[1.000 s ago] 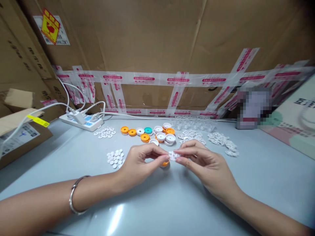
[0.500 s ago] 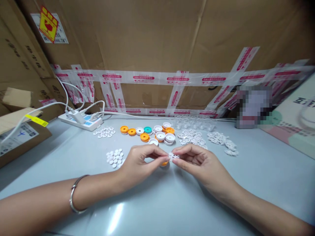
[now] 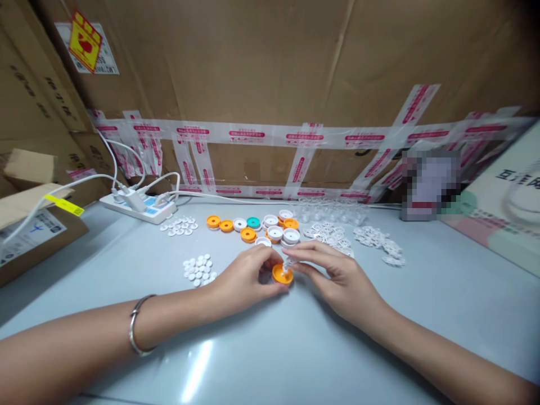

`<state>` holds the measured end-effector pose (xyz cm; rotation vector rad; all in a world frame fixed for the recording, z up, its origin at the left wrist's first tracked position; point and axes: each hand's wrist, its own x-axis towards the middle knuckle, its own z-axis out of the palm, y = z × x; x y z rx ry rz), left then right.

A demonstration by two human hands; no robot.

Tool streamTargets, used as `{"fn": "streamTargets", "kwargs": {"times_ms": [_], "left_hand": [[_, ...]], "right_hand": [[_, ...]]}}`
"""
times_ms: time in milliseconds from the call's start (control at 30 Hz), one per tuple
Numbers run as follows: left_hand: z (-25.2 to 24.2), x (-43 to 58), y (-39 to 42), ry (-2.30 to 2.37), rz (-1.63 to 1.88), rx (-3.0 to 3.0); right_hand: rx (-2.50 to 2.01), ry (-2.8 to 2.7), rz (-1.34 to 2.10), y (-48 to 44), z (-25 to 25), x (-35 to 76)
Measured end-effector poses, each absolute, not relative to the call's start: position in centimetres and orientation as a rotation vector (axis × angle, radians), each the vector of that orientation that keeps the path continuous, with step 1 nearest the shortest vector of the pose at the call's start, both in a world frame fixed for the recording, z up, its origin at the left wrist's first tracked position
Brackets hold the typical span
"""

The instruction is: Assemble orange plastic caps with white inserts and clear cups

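Observation:
My left hand (image 3: 247,279) pinches a small orange round cap (image 3: 281,274) at the middle of the grey table (image 3: 295,349), its hollow side up. My right hand (image 3: 337,275) holds a tiny white plastic piece (image 3: 288,262) between thumb and forefinger, right at the cap's centre. Just beyond lie a cluster of orange, white and teal caps (image 3: 270,229), a group of small white discs (image 3: 199,269) to the left, and heaps of white star-shaped pieces (image 3: 331,236) to the right. A metal bangle (image 3: 135,332) circles my left wrist.
A white power strip (image 3: 141,206) with plugs and cables lies at the back left. Taped cardboard walls (image 3: 270,84) enclose the table. A cardboard box (image 3: 29,230) stands at the left, a printed box (image 3: 502,208) at the right. More white discs (image 3: 179,226) and clear pieces (image 3: 333,211) lie near the back.
Both hands have dropped toward the table. The orange cap, earlier hidden under my left fingers, now shows hollow side up, and the white piece has come down into its centre.

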<state>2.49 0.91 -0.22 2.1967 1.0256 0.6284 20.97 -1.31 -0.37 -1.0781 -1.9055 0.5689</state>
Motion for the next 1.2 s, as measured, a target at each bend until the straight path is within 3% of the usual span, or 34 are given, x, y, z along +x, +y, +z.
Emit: {"fn": "streamTargets", "kwargs": {"times_ms": [1200], "left_hand": [[-0.56,2.69,0.70,0.831,0.756,2.033]], "right_hand": [[-0.961,-2.030,0.565,-1.23,-0.59,20.47]]}}
